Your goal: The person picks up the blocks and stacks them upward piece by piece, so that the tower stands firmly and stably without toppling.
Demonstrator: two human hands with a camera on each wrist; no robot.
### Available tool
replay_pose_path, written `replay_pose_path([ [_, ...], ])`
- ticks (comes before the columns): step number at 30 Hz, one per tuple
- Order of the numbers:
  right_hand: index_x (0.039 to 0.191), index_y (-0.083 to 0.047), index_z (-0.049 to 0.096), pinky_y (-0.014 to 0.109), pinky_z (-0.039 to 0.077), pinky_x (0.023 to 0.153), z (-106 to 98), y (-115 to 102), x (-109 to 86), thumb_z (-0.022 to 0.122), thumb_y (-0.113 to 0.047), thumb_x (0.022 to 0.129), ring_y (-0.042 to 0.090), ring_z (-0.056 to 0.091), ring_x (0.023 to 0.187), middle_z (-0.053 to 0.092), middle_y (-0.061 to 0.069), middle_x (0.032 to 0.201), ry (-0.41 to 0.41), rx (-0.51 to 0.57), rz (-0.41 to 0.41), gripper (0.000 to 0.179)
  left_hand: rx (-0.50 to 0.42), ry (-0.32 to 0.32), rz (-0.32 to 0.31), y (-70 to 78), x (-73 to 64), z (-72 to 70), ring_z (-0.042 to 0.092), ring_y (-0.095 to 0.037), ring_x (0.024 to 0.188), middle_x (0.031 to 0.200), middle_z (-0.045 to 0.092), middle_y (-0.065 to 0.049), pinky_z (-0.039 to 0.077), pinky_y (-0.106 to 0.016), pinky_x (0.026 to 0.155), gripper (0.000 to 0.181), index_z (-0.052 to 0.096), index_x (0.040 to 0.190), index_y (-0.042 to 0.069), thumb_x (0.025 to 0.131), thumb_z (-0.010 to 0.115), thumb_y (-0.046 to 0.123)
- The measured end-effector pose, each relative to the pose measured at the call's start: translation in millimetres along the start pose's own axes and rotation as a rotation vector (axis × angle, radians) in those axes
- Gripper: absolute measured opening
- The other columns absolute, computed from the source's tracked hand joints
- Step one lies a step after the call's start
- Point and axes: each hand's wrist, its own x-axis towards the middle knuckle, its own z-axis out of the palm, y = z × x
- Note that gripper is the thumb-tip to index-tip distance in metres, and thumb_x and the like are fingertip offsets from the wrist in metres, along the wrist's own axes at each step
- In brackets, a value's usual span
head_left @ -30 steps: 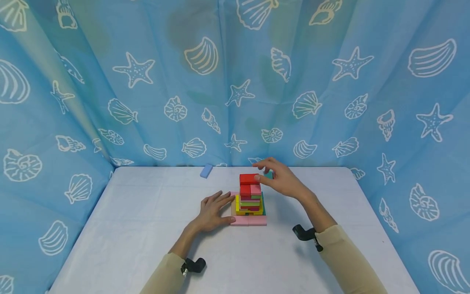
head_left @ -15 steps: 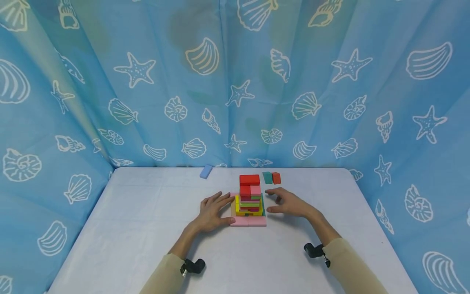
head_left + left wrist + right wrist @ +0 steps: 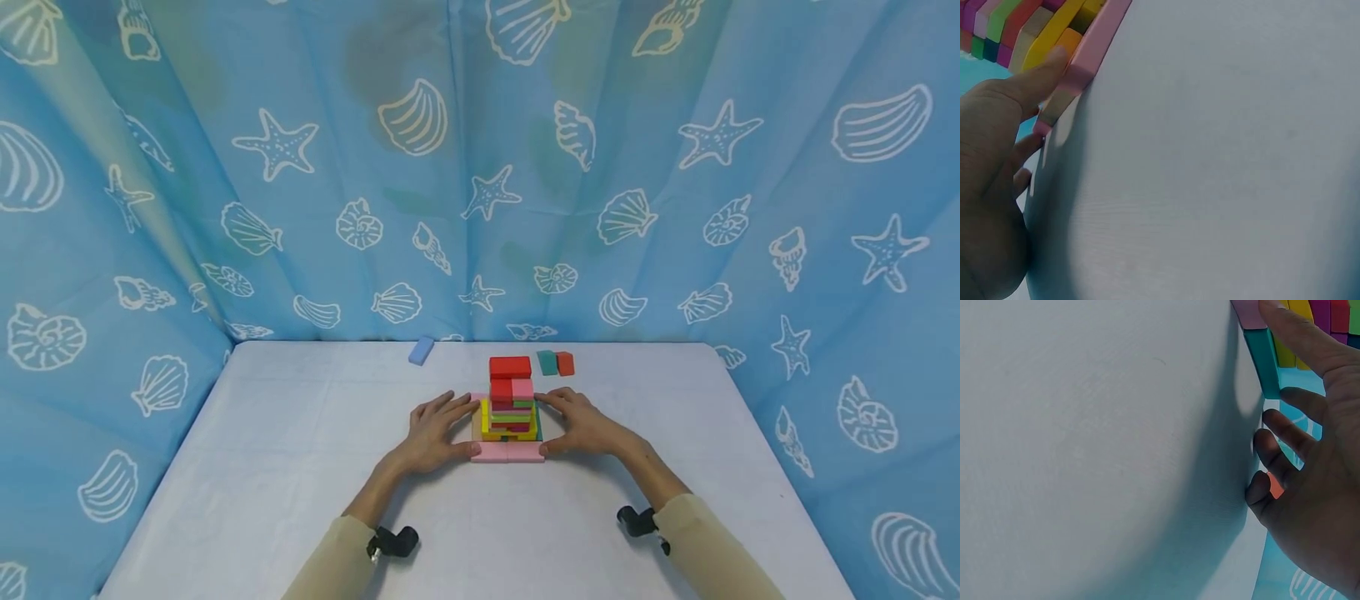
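A stack of coloured wooden blocks (image 3: 510, 368) rises mid-table, two red layers at its top and yellow lower down. Pink blocks (image 3: 491, 452) form the front of its wider base. My left hand (image 3: 429, 435) rests along the base's left side, fingers spread and fairly straight, thumb at the front corner. Opposite it, my right hand (image 3: 588, 425) lies along the right side, its thumb at the other front corner. In the right wrist view the forefinger reaches the end of a teal block (image 3: 1262, 362). From the left wrist, the thumb (image 3: 1035, 81) overlaps an orange block (image 3: 1069, 41).
Behind the stack to the right lie a teal block (image 3: 547, 362) and an orange-red block (image 3: 565, 363). A blue block (image 3: 422, 351) lies near the back edge, left of the stack. A blue shell-print curtain (image 3: 480, 167) hangs around the white table (image 3: 300, 467).
My right hand has come down from beside the top red block to the right side of the base, now at its edge. The left hand has stayed in place.
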Motion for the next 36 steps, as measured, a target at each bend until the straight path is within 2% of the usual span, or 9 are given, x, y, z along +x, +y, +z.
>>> replay_pose_path([
  [2, 0.152, -0.024, 0.045, 0.057, 0.049, 0.099, -0.8, -0.1, 0.0, 0.091, -0.041, 0.068, 0.033, 0.037, 0.138, 0.042, 0.01, 0.148, -0.003, 0.001, -0.005, 0.097, -0.044, 0.0, -0.025, -1.5, 1.3, -2.9, 0.017, -0.032, 0.153, 0.162, 0.035, -0.002, 0.012, -0.061, 0.115, 0.076, 0.038, 0.156, 0.022, 0.093, 0.065, 0.052],
  [5, 0.152, -0.024, 0.045, 0.059, 0.048, 0.099, -1.4, -0.4, -0.3, 0.091, -0.041, 0.068, 0.034, 0.036, 0.139, 0.041, 0.011, 0.149, -0.007, 0.024, -0.003, 0.097, -0.176, 0.065, -0.07, -6.9, 4.3, -8.8, 0.029, -0.029, 0.149, 0.158, 0.042, -0.003, 0.019, -0.057, 0.119, 0.07, 0.041, 0.155, 0.018, 0.095, 0.067, 0.044],
  [9, 0.152, -0.027, 0.043, 0.061, 0.045, 0.101, -1.5, 1.1, -1.1, 0.091, -0.042, 0.068, 0.034, 0.033, 0.141, 0.039, 0.01, 0.151, -0.021, 0.054, 0.013, 0.098, -0.319, 0.301, -0.143, -21.9, 13.5, -17.7, 0.052, -0.027, 0.133, 0.142, 0.059, -0.005, 0.041, -0.052, 0.109, 0.058, 0.05, 0.147, 0.013, 0.096, 0.07, 0.031],
  [13, 0.153, -0.028, 0.043, 0.063, 0.044, 0.102, -0.7, 2.1, -1.0, 0.091, -0.044, 0.068, 0.034, 0.032, 0.142, 0.038, 0.009, 0.153, -0.03, 0.063, 0.01, 0.099, -0.387, 0.573, -0.222, -39.3, 24.0, -28.4, 0.06, -0.03, 0.116, 0.125, 0.068, -0.011, 0.045, -0.048, 0.1, 0.049, 0.058, 0.137, 0.007, 0.092, 0.075, 0.019],
  [16, 0.153, -0.028, 0.043, 0.063, 0.044, 0.101, -0.2, 1.6, -0.9, 0.091, -0.043, 0.067, 0.034, 0.032, 0.143, 0.038, 0.009, 0.153, -0.025, 0.061, 0.006, 0.1, -0.378, 0.67, -0.278, -48.3, 30.8, -36.4, 0.06, -0.033, 0.11, 0.121, 0.067, -0.015, 0.045, -0.047, 0.098, 0.049, 0.06, 0.133, 0.004, 0.088, 0.078, 0.013],
  [23, 0.152, -0.028, 0.043, 0.064, 0.043, 0.102, -0.5, 3.4, -1.3, 0.091, -0.044, 0.067, 0.034, 0.031, 0.143, 0.037, 0.008, 0.153, -0.018, 0.053, 0.02, 0.1, -0.262, 0.646, -0.438, -55.5, 45.5, -43.5, 0.061, -0.032, 0.101, 0.122, 0.062, -0.019, 0.05, -0.043, 0.085, 0.051, 0.059, 0.133, 0.002, 0.087, 0.078, 0.014],
  [29, 0.152, -0.032, 0.042, 0.063, 0.045, 0.101, 0.8, 6.0, -0.5, 0.09, -0.047, 0.066, 0.033, 0.031, 0.143, 0.036, 0.006, 0.154, -0.021, 0.044, 0.027, 0.1, -0.199, 0.685, -0.558, -53.7, 57.2, -39.8, 0.064, -0.033, 0.105, 0.118, 0.065, -0.019, 0.051, -0.045, 0.088, 0.044, 0.065, 0.128, 0.002, 0.088, 0.077, 0.017],
  [33, 0.153, -0.034, 0.041, 0.063, 0.045, 0.101, 0.2, 5.9, -0.7, 0.09, -0.047, 0.066, 0.032, 0.031, 0.144, 0.036, 0.006, 0.154, -0.023, 0.041, 0.024, 0.1, -0.172, 0.705, -0.596, -52.3, 61.4, -38.3, 0.063, -0.034, 0.108, 0.116, 0.066, -0.018, 0.05, -0.046, 0.091, 0.041, 0.067, 0.125, 0.003, 0.089, 0.076, 0.017],
  [36, 0.153, -0.033, 0.041, 0.064, 0.044, 0.101, -0.9, 5.4, -1.4, 0.09, -0.048, 0.066, 0.033, 0.03, 0.145, 0.036, 0.006, 0.155, -0.025, 0.04, 0.027, 0.101, -0.177, 0.699, -0.584, -51.8, 60.7, -39.0, 0.063, -0.035, 0.107, 0.116, 0.066, -0.019, 0.05, -0.046, 0.091, 0.04, 0.068, 0.125, 0.003, 0.088, 0.076, 0.015],
])
